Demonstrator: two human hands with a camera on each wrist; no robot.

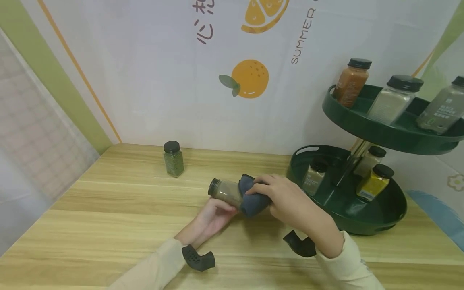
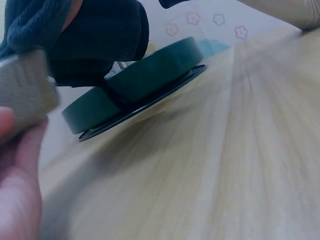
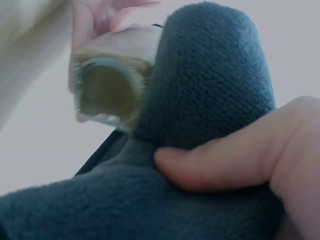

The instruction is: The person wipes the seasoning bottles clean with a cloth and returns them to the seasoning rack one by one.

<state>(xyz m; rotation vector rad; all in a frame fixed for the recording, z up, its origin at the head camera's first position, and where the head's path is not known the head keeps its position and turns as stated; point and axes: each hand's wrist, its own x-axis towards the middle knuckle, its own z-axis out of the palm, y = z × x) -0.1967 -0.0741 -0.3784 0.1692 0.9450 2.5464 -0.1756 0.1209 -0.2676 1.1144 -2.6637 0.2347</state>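
Note:
My left hand [image 1: 215, 219] grips a glass spice jar [image 1: 227, 191] that has a black lid and a grey-brown powder inside. The jar lies tilted on its side over the table, lid toward the left. In the right wrist view the round base of the jar faces the camera. A dark blue cloth [image 1: 255, 201] is bunched in my right hand [image 1: 286, 197], whose thumb presses into it in the right wrist view. The cloth overlaps the base end of the jar in the head view.
A green-flecked spice jar [image 1: 174, 161] stands at the back of the wooden table [image 1: 127, 241]. On the right a two-tier dark green rack [image 1: 391, 133] carries several jars, among them an orange one [image 1: 351, 84] above and a yellow one [image 1: 375, 183] below.

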